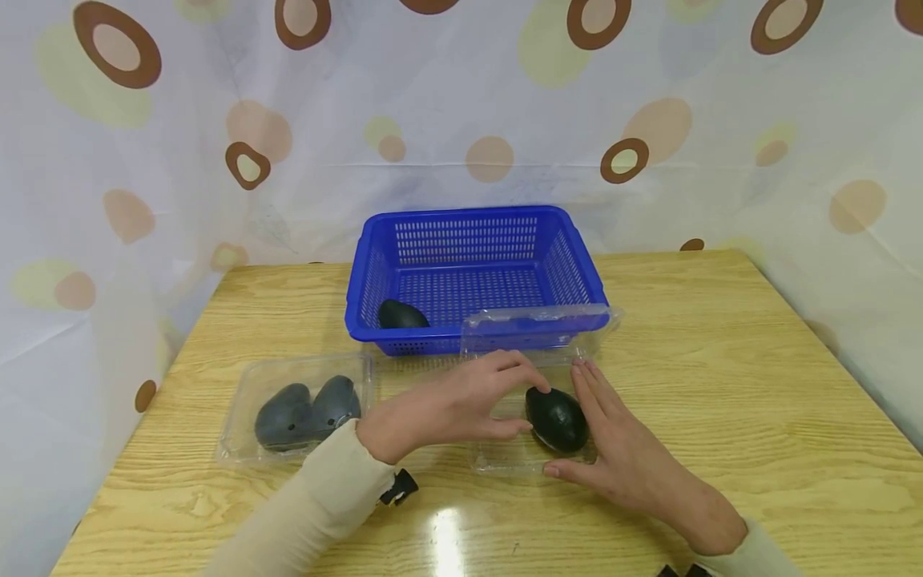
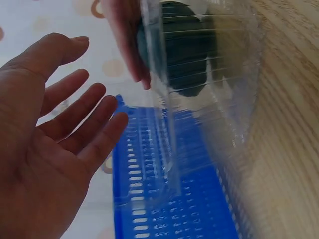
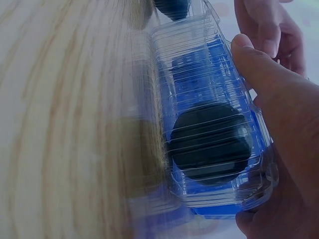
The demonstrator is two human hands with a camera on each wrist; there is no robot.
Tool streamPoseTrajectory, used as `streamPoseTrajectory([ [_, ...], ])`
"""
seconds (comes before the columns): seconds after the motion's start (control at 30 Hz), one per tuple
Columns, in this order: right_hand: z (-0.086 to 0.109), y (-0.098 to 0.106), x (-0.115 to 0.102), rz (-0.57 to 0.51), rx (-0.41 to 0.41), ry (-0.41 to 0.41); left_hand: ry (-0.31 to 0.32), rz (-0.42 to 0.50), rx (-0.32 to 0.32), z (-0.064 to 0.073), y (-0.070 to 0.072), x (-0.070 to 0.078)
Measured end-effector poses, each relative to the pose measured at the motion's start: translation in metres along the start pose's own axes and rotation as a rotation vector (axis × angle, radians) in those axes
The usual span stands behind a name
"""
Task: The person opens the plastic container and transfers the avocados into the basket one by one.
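Note:
A dark green avocado (image 1: 557, 420) lies in a clear plastic clamshell container (image 1: 497, 458), whose lid (image 1: 537, 322) stands raised at the back. My left hand (image 1: 472, 401) is just left of this avocado. In the left wrist view its fingers (image 2: 82, 112) are spread and loosely bent, with nothing held. My right hand (image 1: 627, 453) lies along the container's right side. Its fingers are straight at that side, and the thumb (image 3: 244, 42) is near the front rim. A second clear container (image 1: 245, 449) at the left holds two avocados (image 1: 284, 417).
Behind the containers stands a blue plastic basket (image 1: 476, 215) with one avocado (image 1: 401, 314) at its front left. The raised lid overlaps the basket's front right edge in the head view. All of this is on a wooden table (image 1: 721, 361) before a patterned curtain (image 1: 433, 96).

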State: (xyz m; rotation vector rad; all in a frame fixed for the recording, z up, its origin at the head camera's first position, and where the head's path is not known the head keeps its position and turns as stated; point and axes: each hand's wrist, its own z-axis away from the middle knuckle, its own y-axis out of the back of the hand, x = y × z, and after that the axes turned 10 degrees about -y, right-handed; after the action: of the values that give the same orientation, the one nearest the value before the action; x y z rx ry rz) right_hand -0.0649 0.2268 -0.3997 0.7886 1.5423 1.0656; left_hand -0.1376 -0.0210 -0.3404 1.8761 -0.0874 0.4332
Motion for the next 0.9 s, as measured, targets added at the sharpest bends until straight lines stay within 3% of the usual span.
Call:
streamPoseTrajectory([
  [0.2,-0.001,0.000,0.000,0.006,0.007,0.010,0.081,-0.005,-0.119,-0.012,-0.012,-0.005],
  [0.33,-0.001,0.000,0.001,0.012,0.014,0.009,0.100,-0.006,-0.173,-0.017,-0.018,-0.007],
  [0.67,-0.001,0.001,0.001,0.017,0.011,0.011,0.060,-0.035,-0.186,-0.028,-0.031,-0.012],
  [0.9,0.000,0.001,0.000,0.013,0.016,0.011,0.109,0.002,-0.213,-0.034,-0.036,-0.012],
])
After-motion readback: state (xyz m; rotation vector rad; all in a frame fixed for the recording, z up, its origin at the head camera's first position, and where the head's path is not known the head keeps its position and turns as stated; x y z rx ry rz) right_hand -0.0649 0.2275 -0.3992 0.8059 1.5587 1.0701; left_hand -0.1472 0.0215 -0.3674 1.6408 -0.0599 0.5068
